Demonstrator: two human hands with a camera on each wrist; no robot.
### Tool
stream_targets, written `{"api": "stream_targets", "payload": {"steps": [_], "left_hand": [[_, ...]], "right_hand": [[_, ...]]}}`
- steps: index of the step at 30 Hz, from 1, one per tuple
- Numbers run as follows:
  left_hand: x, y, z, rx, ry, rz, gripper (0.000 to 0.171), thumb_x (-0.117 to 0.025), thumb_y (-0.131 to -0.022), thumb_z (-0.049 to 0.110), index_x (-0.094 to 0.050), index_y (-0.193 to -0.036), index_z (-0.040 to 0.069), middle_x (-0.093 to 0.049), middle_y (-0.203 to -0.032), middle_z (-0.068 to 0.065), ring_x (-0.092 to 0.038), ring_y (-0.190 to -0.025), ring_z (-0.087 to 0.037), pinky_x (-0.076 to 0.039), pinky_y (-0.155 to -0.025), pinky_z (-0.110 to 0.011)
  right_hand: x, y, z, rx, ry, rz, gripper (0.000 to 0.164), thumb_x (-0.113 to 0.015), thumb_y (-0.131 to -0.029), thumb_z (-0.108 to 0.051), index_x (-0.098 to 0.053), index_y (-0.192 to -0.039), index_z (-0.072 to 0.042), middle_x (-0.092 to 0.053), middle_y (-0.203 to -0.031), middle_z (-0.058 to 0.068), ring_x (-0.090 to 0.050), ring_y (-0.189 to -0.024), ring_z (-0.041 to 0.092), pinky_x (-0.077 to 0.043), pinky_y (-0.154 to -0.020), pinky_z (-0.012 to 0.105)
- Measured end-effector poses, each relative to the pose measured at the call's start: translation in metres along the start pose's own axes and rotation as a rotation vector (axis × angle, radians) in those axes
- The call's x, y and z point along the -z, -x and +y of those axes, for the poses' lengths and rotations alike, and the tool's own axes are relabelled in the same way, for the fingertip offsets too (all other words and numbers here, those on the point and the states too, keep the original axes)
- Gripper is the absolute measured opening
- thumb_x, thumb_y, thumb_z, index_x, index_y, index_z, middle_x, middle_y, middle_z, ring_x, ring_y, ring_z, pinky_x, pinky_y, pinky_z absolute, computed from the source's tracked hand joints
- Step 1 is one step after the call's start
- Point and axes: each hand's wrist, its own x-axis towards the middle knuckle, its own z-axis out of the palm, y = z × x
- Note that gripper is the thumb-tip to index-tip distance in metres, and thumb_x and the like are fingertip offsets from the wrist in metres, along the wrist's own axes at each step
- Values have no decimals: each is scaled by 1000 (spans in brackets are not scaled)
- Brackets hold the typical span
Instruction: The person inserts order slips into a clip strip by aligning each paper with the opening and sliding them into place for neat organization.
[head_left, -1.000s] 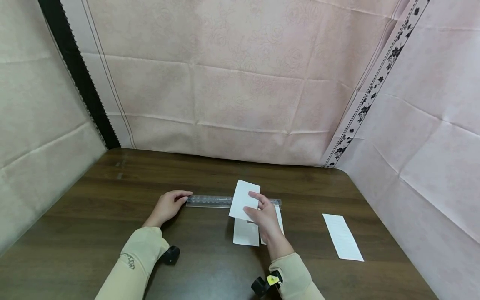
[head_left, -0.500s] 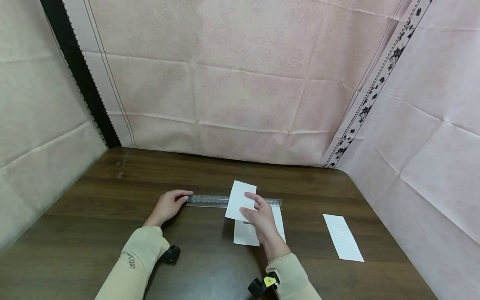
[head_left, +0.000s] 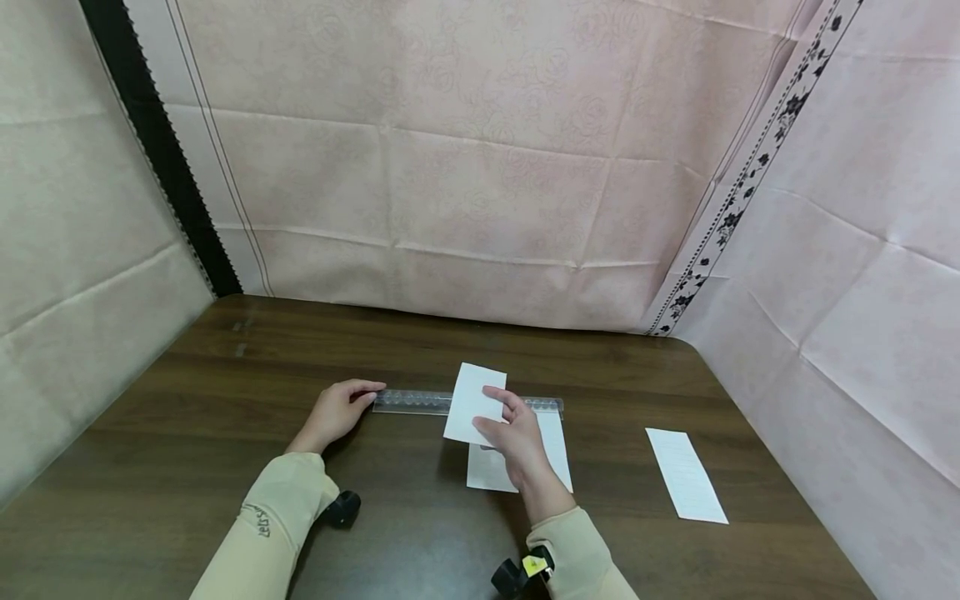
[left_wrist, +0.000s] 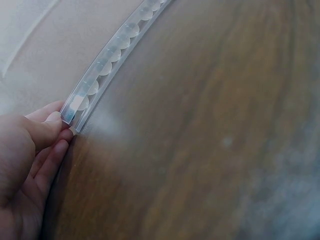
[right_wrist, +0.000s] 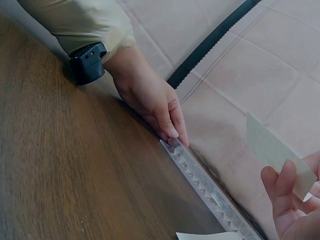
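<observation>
My left hand pinches the left end of a clear plastic ruler. In the left wrist view a row of rounded shapes runs along the ruler. My right hand holds a small white paper card between thumb and fingers, raised over the ruler's middle and hiding part of it. Below that card, a second white card lies on the table, partly covered. A third card sits just right of it, at the ruler's right end, partly behind my right hand.
Another white card lies apart at the right on the brown wooden table. Pale cloth walls stand behind the table and on both sides. Black wrist-worn devices sit on both sleeves.
My right hand has moved slightly left with the raised card, uncovering more of the card at the ruler's right end. The left hand and ruler stay in place.
</observation>
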Motion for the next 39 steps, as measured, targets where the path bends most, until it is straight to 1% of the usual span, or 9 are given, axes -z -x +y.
{"api": "stream_targets", "payload": {"steps": [8, 16, 23, 31, 36, 39], "left_hand": [[-1, 0, -1, 0, -4, 0, 25, -54, -95, 11, -66, -117, 8, -59, -121, -16, -51, -115, -35, -38, -95, -52], [0, 0, -1, 8, 0, -9, 26, -54, -95, 12, -65, -118, 8, -59, -121, -16, -50, -115, -35, -38, -95, -52], [0, 0, -1, 13, 3, -8, 26, -54, -95, 12, -65, -118, 9, -59, -121, -16, -50, -115, -35, -38, -95, -52], [0, -1, -2, 4, -2, -3, 26, -54, -95, 12, -65, -118, 9, -59, -121, -16, -51, -115, -35, -39, -94, -52], [-1, -1, -1, 4, -8, -4, 26, -53, -96, 12, -65, -118, 9, -59, -121, -15, -51, -115, -35, -40, -93, -52], [0, -1, -1, 9, -6, -4, 26, -53, -96, 12, -65, -119, 9, -59, -121, -15, -51, -115, -35, -40, -94, -52]], "right_hand": [[-4, 2, 0, 6, 0, -18, 46, -63, -82, 8, -53, -126, -1, -63, -101, 14, -61, -70, 15, -50, -55, 27], [-7, 2, 2, -5, -8, -28, 46, -63, -82, 7, -53, -126, -1, -63, -103, 14, -61, -72, 16, -50, -58, 28], [-9, 4, 2, -3, -15, -41, 47, -63, -82, 7, -52, -127, -1, -63, -106, 13, -62, -76, 16, -50, -62, 27], [-12, 5, 2, 3, -9, -56, 47, -64, -83, 5, -53, -127, -2, -62, -108, 13, -61, -79, 16, -50, -66, 27], [-13, 8, 0, 1, -1, -87, 47, -62, -84, 5, -51, -129, -2, -60, -110, 14, -60, -79, 16, -49, -66, 26], [-14, 8, 0, -3, 3, -89, 47, -62, -84, 5, -52, -129, -2, -60, -111, 14, -60, -79, 16, -49, -65, 27]]}}
